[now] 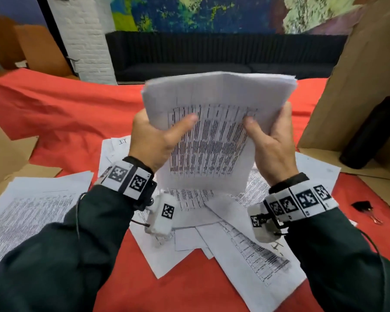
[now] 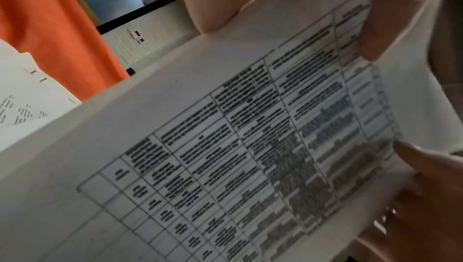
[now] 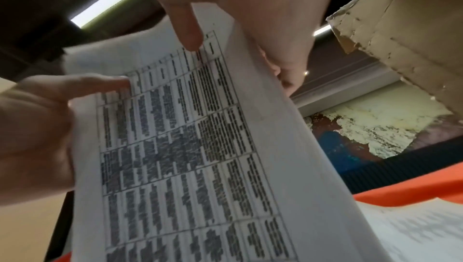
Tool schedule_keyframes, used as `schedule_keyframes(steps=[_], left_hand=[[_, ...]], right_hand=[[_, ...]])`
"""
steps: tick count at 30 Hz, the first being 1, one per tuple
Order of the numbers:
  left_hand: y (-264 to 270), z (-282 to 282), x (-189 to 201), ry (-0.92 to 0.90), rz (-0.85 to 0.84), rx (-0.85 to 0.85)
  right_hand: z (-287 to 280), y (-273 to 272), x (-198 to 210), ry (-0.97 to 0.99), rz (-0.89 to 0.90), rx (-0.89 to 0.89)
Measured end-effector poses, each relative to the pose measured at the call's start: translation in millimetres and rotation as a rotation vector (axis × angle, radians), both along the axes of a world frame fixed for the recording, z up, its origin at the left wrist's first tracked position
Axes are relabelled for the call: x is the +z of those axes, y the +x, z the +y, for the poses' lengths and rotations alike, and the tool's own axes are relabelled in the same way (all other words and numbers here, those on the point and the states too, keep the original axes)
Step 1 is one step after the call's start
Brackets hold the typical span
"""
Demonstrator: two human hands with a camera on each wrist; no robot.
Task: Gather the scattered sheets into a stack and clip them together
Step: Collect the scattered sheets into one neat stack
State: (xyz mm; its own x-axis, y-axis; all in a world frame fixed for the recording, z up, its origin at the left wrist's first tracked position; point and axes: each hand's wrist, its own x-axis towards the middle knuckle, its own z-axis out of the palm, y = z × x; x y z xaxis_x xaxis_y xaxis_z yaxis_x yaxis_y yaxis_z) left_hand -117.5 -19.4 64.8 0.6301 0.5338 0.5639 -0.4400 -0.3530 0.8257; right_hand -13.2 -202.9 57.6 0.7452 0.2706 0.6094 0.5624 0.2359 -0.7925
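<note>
Sheets of white printed paper, a partial stack (image 1: 212, 131), stand upright above the red-clothed bench (image 1: 54, 113) so we can square their edges; our left hand (image 1: 153, 140) and right hand (image 1: 273, 143) have fingers clamped on the stack's two sides. More loose white sheets (image 1: 245, 248) lie beneath, and the black binder clip (image 1: 365, 209) waits near right

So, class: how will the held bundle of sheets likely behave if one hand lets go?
Probably floppy: the bundle already bows between the left hand and right hand. Its unclipped sheets, edges uneven at top, could slide apart.
</note>
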Motion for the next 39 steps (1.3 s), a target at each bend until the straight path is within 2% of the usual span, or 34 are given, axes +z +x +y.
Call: schedule_keyframes(steps=[2,5,8,10,13,16,18,20,23,28,32,35,39], left_hand=[[4.4,-4.2,7.8,0.056,0.023,0.016],[5.3,-6.1,26.9,0.087,-0.058,0.054],[7.4,3.5,21.8,-0.002,-0.068,0.041],[9.2,6.6,5.7,-0.046,0.029,0.031],[14.8,6.2,-0.2,-0.069,0.136,0.079],[16.3,7.5,19.5,-0.087,0.042,0.164],[13.5,11.9,22.6,-0.106,-0.010,0.086],[10.0,17.7,4.0,-0.117,0.062,0.031],[8.9,16.1,-26.3,-0.107,0.249,0.078],[6.3,5.3,-20.2,-0.122,0.136,0.091],[2.2,3.3,-38.2,-0.214,0.200,0.036],[4.4,3.3,-44.3,-0.194,0.224,0.069],[3.4,4.2,-29.2,-0.145,0.116,0.108]], right_hand=[[5.1,-0.5,5.8,-0.022,-0.051,-0.003],[7.2,2.3,20.3,0.027,-0.153,-0.037],[5.9,11.2,15.6,0.042,-0.052,-0.064],[9.5,16.1,3.2,-0.025,0.059,-0.088],[16.0,18.9,-0.6,-0.087,0.091,-0.109],[17.3,19.3,13.8,0.020,0.060,-0.051],[14.4,19.1,12.7,0.060,0.072,-0.019],[11.5,18.6,-3.2,0.026,0.120,-0.028],[13.0,15.4,-27.5,-0.040,0.169,-0.038],[15.1,11.7,-27.1,0.077,0.142,-0.055],[14.5,7.7,-43.7,-0.014,0.182,-0.030],[14.5,5.7,-48.2,-0.027,0.191,-0.034],[9.7,11.3,-40.8,0.043,0.150,-0.078]])
